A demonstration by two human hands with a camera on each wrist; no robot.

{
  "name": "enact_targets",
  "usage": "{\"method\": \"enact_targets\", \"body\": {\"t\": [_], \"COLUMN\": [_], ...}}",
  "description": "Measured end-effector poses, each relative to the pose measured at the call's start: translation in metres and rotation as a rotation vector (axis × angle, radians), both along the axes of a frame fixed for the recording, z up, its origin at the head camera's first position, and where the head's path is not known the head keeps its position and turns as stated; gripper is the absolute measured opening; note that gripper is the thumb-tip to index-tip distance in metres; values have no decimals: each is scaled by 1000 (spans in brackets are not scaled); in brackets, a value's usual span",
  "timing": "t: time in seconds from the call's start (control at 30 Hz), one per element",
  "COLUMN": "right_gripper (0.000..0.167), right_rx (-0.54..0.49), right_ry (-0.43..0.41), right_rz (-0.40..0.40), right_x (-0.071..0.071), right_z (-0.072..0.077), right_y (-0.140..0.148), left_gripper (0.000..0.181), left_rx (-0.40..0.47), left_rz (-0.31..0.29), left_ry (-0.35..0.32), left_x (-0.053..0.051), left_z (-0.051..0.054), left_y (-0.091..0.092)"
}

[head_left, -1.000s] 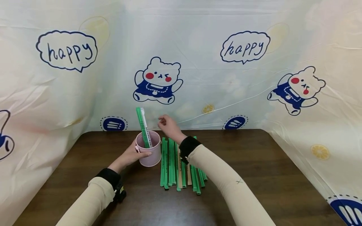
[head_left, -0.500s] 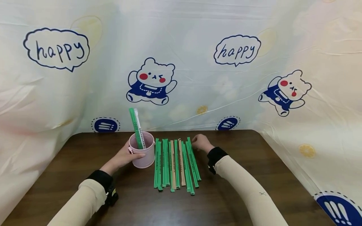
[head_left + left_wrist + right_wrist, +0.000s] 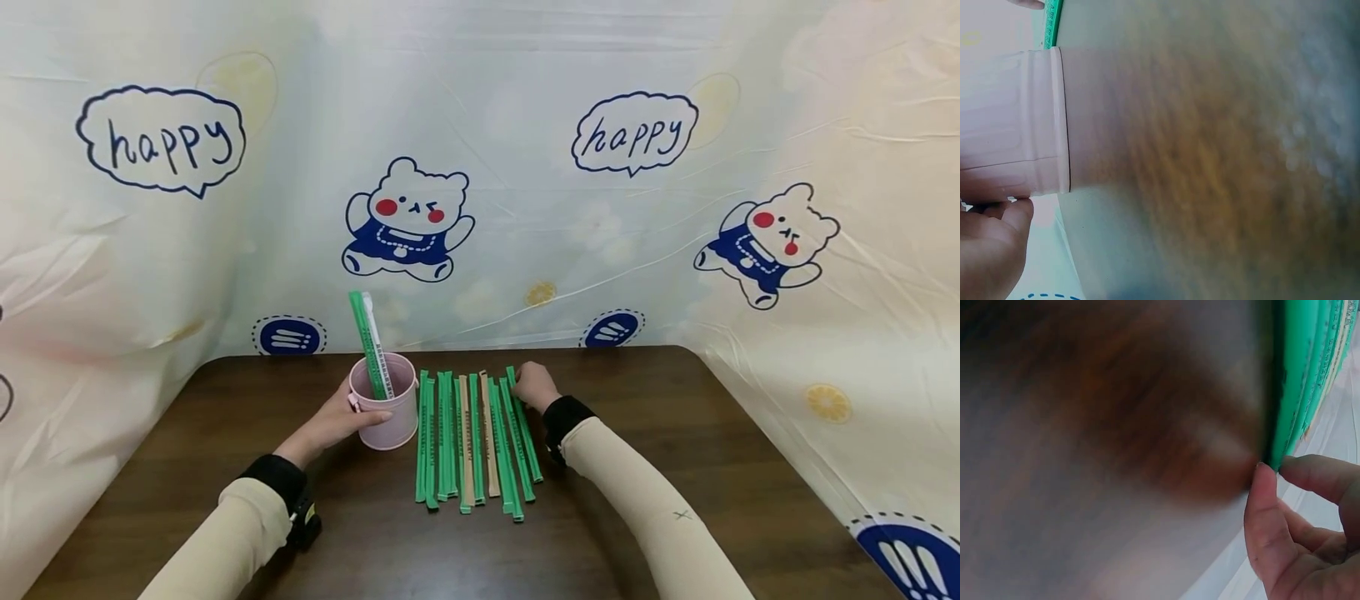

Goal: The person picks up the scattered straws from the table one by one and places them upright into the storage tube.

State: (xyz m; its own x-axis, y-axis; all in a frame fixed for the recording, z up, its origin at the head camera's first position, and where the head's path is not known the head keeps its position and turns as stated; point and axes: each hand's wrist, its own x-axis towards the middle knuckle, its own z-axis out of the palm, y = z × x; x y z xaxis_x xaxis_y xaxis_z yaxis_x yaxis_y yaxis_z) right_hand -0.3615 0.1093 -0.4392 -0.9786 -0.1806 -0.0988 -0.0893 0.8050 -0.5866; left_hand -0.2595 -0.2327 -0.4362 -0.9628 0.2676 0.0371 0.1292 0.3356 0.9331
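Note:
A small pink bucket (image 3: pixel 390 427) stands on the table, gripped at its left side by my left hand (image 3: pixel 327 425), with the thumb across its front. One green wrapped straw (image 3: pixel 364 335) and one white wrapped straw (image 3: pixel 378 350) lean inside it. My right hand (image 3: pixel 536 386) is at the far end of the straw row. In the right wrist view, thumb and index finger pinch the end of the outermost green wrapped straw (image 3: pixel 1295 381). The left wrist view shows the bucket wall (image 3: pixel 997 125) with fingers (image 3: pixel 1017 215) against it.
Several green wrapped straws (image 3: pixel 444 442) and two brown ones, one a brown wrapped straw (image 3: pixel 468 442), lie side by side right of the bucket on the dark wooden table (image 3: pixel 360 533). A printed cloth (image 3: pixel 525 250) hangs behind the table's far edge.
My right hand has swung from above the row, near the bucket, to the row's right end, and now pinches the outermost green straw. The left hand keeps holding the bucket.

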Motion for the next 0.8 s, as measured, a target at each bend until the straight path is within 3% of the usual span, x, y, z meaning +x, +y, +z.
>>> {"method": "enact_targets", "body": {"t": [0.1, 0.17, 0.37, 0.67, 0.8], "right_gripper": [29, 25, 58, 58, 59], "right_rx": [19, 37, 68, 79, 85], "right_ry": [20, 23, 1, -3, 4], "right_rz": [-18, -18, 12, -38, -24], "right_x": [0, 0, 0, 0, -2], "right_z": [0, 0, 0, 5, 10], "right_y": [0, 0, 5, 8, 12], "left_gripper": [100, 99, 100, 99, 100], "left_rx": [9, 13, 11, 16, 5], "left_rz": [2, 2, -10, -4, 4], "left_ry": [1, 7, 20, 17, 4], "left_x": [-1, -1, -2, 1, 2], "left_z": [1, 1, 0, 3, 3], "left_y": [2, 2, 4, 3, 3]}}
